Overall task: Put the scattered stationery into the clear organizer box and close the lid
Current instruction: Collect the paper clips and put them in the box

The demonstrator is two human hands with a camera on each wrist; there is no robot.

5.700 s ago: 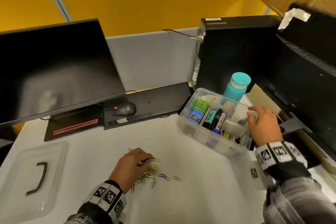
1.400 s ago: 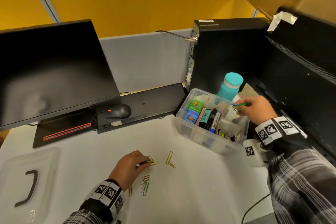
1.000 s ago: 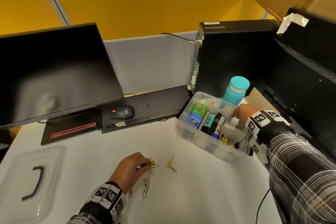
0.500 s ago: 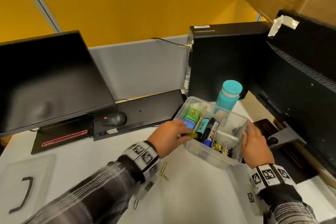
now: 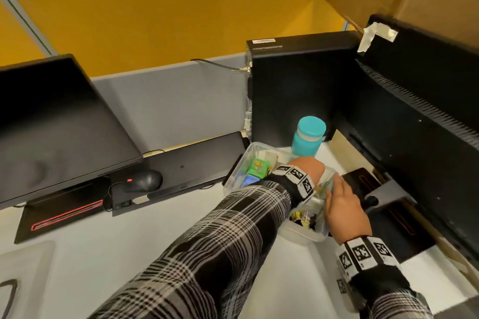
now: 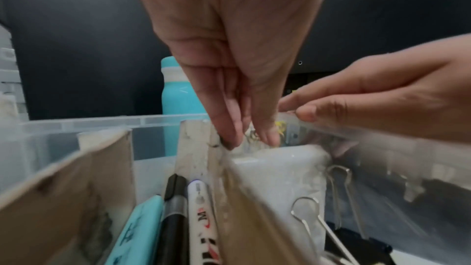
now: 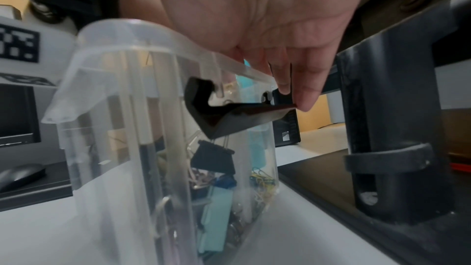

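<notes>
Head view: the clear plastic organizer box [image 5: 237, 171] sits centre-right on the white desk [image 5: 129, 254], open-topped. The left hand [image 5: 308, 168] dips in, fingers bunched and pointing down at the right-hand compartment. Pinching anything? Cannot tell. The right hand [image 5: 342, 210] pinches the box's right rim.

A plaid sleeve [image 5: 220, 241] and the left hand [image 5: 309, 169] cover the middle of the clear organizer box [image 5: 237, 171], hiding its markers [image 6: 173, 219] from the head camera; the lid [image 5: 28, 274] is cut by the frame's left edge; whether the left fingertips [image 6: 228, 138] pinch anything is too blurred to tell.
</notes>
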